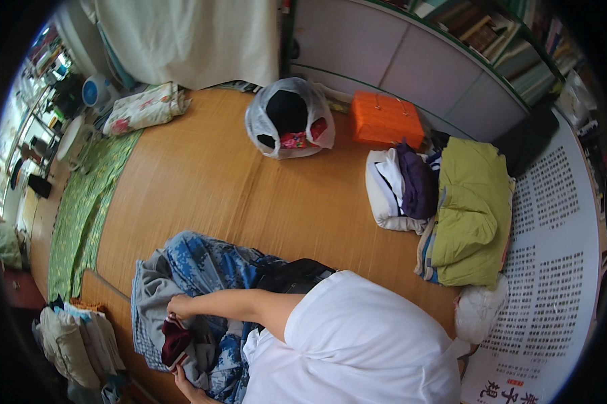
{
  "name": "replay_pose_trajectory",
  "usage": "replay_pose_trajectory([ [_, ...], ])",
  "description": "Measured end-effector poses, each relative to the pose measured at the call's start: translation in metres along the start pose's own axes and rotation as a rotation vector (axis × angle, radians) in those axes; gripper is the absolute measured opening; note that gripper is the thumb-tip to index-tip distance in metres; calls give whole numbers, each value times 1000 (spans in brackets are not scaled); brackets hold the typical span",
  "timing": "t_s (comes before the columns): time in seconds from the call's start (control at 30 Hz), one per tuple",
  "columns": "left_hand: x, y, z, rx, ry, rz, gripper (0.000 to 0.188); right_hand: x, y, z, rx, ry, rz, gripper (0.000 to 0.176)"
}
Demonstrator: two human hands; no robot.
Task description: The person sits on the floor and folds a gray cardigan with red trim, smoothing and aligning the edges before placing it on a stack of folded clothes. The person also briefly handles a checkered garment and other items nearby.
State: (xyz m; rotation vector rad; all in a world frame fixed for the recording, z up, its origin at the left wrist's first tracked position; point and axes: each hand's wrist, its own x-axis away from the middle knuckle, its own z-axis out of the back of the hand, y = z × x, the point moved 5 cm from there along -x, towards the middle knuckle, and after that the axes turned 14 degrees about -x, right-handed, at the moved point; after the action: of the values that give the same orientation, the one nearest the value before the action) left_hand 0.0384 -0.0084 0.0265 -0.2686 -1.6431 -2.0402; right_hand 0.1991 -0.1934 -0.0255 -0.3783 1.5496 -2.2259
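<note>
A maroon knit garment piece (175, 342) with light striped trim is stretched between my two hands, over grey cloth. My right hand (180, 306) pinches its upper edge, the arm reaching across from the white shirt. At its lower edge, my left hand (188, 388) holds the trim, with the fingers partly hidden. Grey fabric (154, 288) spreads under and around the maroon piece. Beneath that, a blue checked cloth (144, 328) shows along the side. Blue camouflage trousers (197, 262) lie close by, beside a black fabric item (293, 275).
Folded clothes (81, 338) are stacked past my hands. A plastic bag of items (290, 121) and an orange bag (384, 118) stand by the cabinet (344, 40). Near a printed sheet (541, 262) lie a yellow-green garment (467, 217) and a purple-and-white pile (399, 187). Green patterned cloth (89, 217) borders the mat (192, 166).
</note>
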Motion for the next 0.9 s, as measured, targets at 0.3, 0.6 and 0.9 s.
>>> replay_pose_trajectory([
  [0.3, 5, 4, -3, -66, 33, -7, 38, 3, 0, -2, -16, 7, 70, 12],
  [0.6, 5, 6, -8, -124, 38, 7, 38, 4, -2, 0, -28, 14, 94, 12],
  [0.9, 4, 5, -12, -153, 26, 23, 39, 0, 4, -3, -3, -19, 62, 18],
])
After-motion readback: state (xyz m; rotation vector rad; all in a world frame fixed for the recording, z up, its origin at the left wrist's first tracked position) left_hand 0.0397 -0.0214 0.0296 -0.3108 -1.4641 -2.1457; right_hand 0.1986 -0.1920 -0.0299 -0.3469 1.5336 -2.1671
